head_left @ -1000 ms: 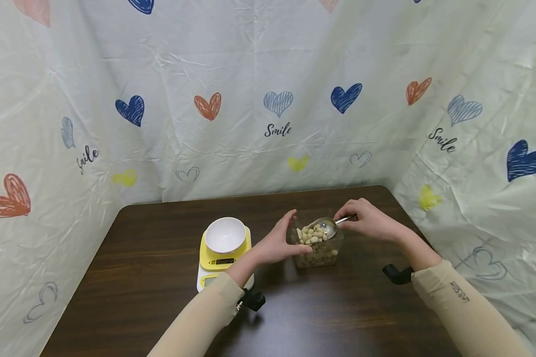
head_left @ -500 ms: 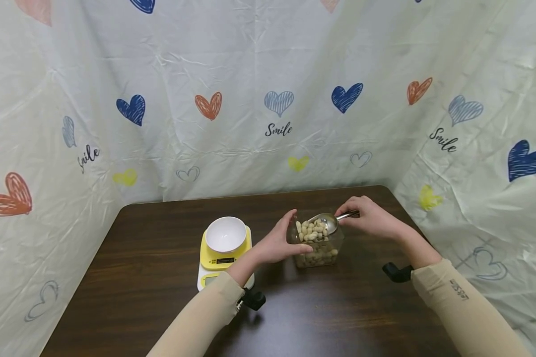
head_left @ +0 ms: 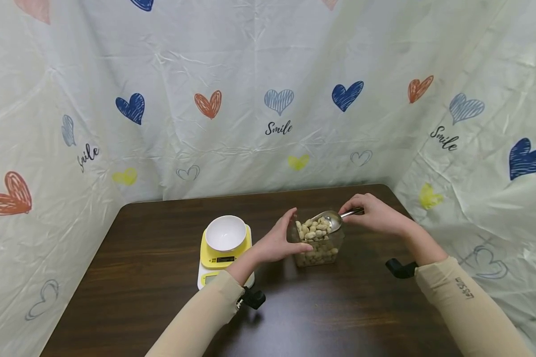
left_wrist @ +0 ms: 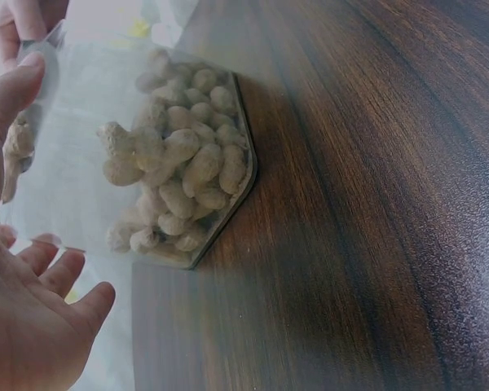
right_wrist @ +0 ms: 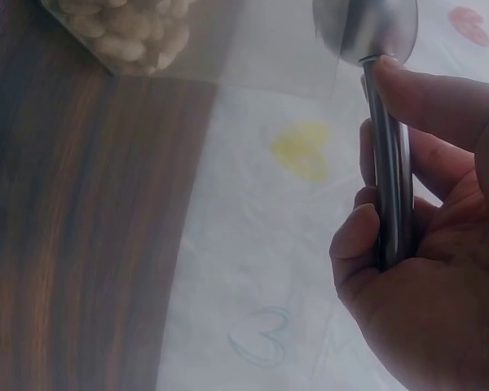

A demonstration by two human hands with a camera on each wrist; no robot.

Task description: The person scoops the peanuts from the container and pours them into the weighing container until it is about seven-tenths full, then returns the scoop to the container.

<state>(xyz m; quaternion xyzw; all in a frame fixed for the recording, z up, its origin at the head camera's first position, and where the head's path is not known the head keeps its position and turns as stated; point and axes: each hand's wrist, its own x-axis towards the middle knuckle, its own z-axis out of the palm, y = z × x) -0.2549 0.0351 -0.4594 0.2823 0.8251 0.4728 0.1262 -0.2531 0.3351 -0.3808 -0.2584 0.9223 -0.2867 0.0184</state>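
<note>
A clear square container point(head_left: 339, 239) part-filled with unshelled peanuts point(head_left: 311, 231) stands on the table. My left hand point(head_left: 273, 245) holds it from the left, thumb across the near wall and fingers at the far left side. In the left wrist view its thumb and fingers span the upper part of the container point(left_wrist: 77, 155). My right hand point(head_left: 374, 214) grips a metal scoop point(head_left: 334, 220) by its handle point(right_wrist: 389, 179), thumb near the bowl end. The scoop's bowl tilts over the container's right rim, with peanuts at its mouth.
Left of the container, a yellow and white kitchen scale point(head_left: 207, 262) carries a white bowl point(head_left: 225, 234). My left forearm crosses close to the scale's right side. A heart-patterned curtain point(head_left: 250, 168) borders the dark wooden table point(head_left: 152, 258).
My right hand has drawn the scoop a little up and to the right, toward the container's right rim. The left hand and the container have stayed in place.
</note>
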